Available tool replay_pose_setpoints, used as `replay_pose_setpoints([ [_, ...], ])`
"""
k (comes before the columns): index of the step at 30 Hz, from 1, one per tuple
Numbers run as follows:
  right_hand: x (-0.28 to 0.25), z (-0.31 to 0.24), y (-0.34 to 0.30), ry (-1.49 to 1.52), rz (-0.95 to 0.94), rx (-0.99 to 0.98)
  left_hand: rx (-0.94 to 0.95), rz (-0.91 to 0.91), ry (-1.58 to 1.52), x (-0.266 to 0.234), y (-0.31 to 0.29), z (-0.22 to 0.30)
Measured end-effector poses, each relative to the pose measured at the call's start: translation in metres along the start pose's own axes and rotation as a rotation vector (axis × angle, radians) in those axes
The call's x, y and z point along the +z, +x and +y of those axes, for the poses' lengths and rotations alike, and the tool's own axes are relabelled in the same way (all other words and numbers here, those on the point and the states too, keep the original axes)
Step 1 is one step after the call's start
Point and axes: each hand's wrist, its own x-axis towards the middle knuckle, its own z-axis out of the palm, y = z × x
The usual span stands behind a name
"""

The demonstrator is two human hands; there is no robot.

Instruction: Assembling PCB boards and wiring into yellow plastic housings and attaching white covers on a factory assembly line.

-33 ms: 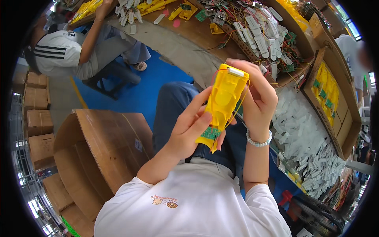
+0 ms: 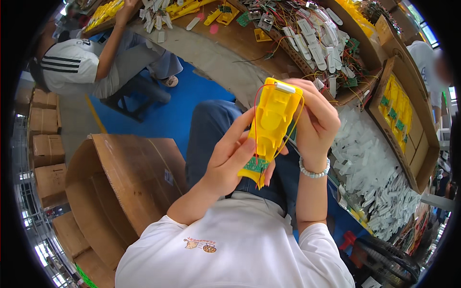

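nothing has shifted since the earlier frame: the yellow plastic housing stands upright over the lap, long axis vertical, left hand clasping its lower end by the green circuit board, right hand gripping the top.

Two hands, the left hand and the right hand, hold one yellow plastic housing between them. On the housing: one green circuit board, at the end by the left hand's palm. One bead bracelet circles the right wrist. One open cardboard box stands left of the left hand. Beyond the hands, one other person sits.
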Motion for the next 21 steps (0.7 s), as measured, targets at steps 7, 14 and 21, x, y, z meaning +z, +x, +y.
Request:
replay_pose_setpoints([
  [7,-0.004,-0.013,0.004,0.126,0.036,0.070,-0.069,-0.077,-0.106,0.006,-0.002,-0.001],
  [14,0.009,0.004,0.000,-0.219,0.256,-0.265,-0.128,-0.103,-0.044,0.024,-0.016,0.013],
  [21,0.028,-0.017,-0.027,0.472,-0.001,0.567,0.068,0.053,0.286,-0.008,-0.002,0.004],
])
